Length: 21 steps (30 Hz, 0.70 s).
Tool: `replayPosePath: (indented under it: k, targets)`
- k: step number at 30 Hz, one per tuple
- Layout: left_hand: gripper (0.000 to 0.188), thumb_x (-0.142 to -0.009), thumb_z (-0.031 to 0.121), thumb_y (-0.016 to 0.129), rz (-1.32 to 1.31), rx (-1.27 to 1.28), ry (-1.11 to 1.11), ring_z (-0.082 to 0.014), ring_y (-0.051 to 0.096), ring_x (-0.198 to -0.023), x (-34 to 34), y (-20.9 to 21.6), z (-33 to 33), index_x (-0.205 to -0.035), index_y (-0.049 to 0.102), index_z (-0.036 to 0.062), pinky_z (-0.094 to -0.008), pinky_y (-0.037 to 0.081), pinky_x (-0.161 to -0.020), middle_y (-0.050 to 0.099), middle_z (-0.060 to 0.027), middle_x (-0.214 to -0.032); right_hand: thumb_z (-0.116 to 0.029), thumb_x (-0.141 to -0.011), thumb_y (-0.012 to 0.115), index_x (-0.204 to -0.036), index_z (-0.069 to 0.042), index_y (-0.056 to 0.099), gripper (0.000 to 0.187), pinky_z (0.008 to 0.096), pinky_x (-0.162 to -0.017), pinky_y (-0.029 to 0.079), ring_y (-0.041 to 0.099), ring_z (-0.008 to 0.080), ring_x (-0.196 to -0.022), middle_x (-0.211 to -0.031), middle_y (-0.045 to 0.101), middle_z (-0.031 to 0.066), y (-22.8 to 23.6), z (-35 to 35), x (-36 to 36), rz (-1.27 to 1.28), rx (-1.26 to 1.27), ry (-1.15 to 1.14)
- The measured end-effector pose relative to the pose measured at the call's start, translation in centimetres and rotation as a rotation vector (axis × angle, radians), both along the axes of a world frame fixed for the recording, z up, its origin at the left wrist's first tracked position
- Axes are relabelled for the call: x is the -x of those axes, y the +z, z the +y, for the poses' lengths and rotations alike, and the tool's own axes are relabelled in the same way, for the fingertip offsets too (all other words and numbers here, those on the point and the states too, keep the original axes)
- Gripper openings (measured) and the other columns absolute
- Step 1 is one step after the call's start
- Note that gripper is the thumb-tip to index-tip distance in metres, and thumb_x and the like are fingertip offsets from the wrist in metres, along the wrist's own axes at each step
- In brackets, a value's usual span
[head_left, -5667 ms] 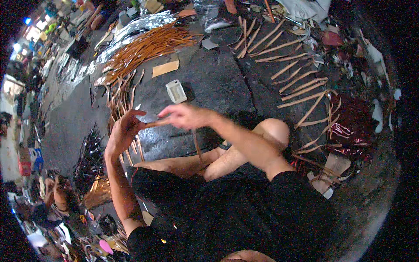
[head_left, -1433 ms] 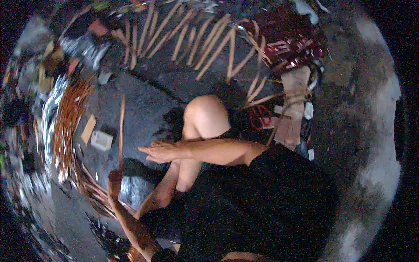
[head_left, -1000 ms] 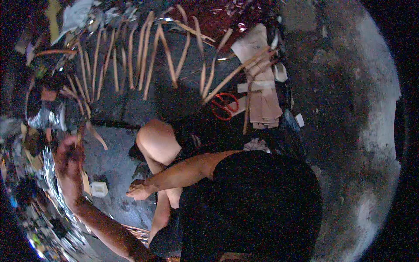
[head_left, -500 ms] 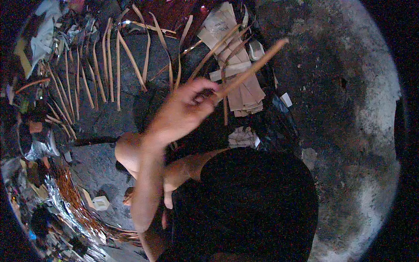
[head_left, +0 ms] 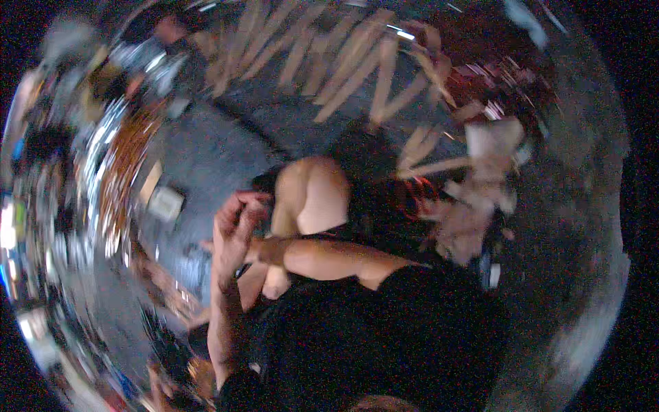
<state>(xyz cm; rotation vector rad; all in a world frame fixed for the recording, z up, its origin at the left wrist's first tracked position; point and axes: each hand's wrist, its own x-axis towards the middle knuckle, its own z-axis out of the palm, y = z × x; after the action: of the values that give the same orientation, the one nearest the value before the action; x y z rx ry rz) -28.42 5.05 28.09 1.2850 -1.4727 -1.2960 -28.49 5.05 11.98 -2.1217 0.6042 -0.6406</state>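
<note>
My left hand [head_left: 235, 230] is raised left of my bent knee [head_left: 309, 192], its fingers curled inward. Blur hides what they hold, if anything. A limb that looks like my right forearm [head_left: 350, 259] crosses my lap toward it. Where its hand would be is covered behind my left hand and wrist. Several flat brown strips [head_left: 384, 82] lie spread in a row on the dark grey surface [head_left: 213, 147] beyond my knee.
A small white box-like piece [head_left: 167, 203] lies to the left, beside coppery strands [head_left: 130, 161]. Shiny silvery scraps [head_left: 103, 154] and mixed clutter fill the left rim. Brown cardboard-like pieces [head_left: 467, 223] are piled at the right, with reddish material [head_left: 508, 86] behind them.
My left hand has drawn back toward my lap from above the strips. The long brown stick it held is no longer clearly visible. My view has swung left, and the scene is blurred.
</note>
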Motion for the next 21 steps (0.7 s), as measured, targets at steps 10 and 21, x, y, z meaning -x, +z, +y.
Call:
replayPosePath:
  k: [10,21]
  targets:
    - [0.031,-0.086,0.033,0.061,-0.84,-0.154,0.435,-0.0214,0.065,-0.072,-36.1,-17.6,8.3,-0.101,0.067,0.0059,-0.0355,0.049,-0.065,0.068,-0.014,-0.079,-0.022,-0.087,0.06,-0.136,-0.004,0.04,0.055,0.0438,-0.073,0.049,0.063,0.0364,-0.084,-0.096,0.064,0.022,1.0,0.0,-3.9,0.143,-0.035,0.059]
    - [0.034,-0.079,0.032,0.063,-1.187,-0.392,1.095,-0.0385,0.063,-0.084,-44.0,-25.9,10.9,-0.092,0.059,0.0014,-0.0497,0.05,-0.074,0.064,-0.0185,-0.089,-0.021,-0.086,0.062,-0.132,-0.001,0.045,0.052,0.0424,-0.067,0.049,0.063,0.0346,-0.072,-0.078,0.064,0.0189,0.5,-1.5,-3.8,0.273,-0.062,0.113]
